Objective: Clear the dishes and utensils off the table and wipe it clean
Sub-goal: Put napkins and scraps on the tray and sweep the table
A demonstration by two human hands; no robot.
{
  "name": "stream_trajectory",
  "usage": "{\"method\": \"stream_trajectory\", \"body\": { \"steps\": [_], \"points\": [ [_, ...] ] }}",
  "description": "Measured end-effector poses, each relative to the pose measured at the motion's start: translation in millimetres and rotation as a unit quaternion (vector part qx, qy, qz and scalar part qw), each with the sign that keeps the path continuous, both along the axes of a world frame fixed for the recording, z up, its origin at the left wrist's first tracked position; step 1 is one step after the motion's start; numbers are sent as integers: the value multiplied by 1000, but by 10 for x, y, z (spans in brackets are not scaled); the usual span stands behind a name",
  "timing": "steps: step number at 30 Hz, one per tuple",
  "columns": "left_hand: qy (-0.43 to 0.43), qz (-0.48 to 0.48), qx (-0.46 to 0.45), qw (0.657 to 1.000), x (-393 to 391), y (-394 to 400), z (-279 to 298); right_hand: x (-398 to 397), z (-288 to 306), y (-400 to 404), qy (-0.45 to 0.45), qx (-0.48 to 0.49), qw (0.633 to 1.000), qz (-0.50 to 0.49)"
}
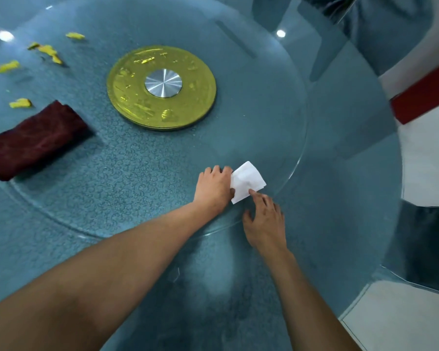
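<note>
Tissue (247,181) sits folded near the edge of the glass turntable (142,158), w/ my left hand (214,187) curled over its left side, fingers bent and gripping it from above. Right hand (264,219) is loose, forefinger stretched out and touching the tissue's near edge, other fingers relaxed, not gripping anything. No dishes or utensils in sight, so I'd say I'm into the wiping part.

Risks from here: turntable spins on that gold hub (161,87), so a hard sideways wipe could rotate the glass instead of cleaning it; right hand prob needs to brace the rim. Tissue is thin, it may shred or ball up on a wet patch. Yellow scraps (47,50) lie well apart, far left, beyond the dark red cloth (36,140); reaching across, my forearm could drag over the glass and smear it. Sweeping scraps w/ a tissue could also flick them off onto the table (340,198) below
</note>
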State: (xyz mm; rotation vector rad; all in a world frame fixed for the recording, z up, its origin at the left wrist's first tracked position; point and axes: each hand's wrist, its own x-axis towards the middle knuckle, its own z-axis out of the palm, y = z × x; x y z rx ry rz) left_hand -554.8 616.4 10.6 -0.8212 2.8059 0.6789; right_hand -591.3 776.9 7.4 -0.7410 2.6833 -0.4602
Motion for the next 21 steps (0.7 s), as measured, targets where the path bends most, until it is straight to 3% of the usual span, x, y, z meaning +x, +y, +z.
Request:
{"method": "stream_trajectory", "body": {
  "steps": [5,10,13,21],
  "points": [
    [23,58,106,992,339,97,74,268,4,70,-18,-8,1000,14],
    [83,177,258,946,828,275,103,629,27,143,-54,-36,998,17],
    [94,248,275,924,1141,382,118,816,-5,194,-64,-86,994,13],
    [88,348,278,891,1720,650,34,1199,-103,156,-188,-191,959,-93]
  ]
}}
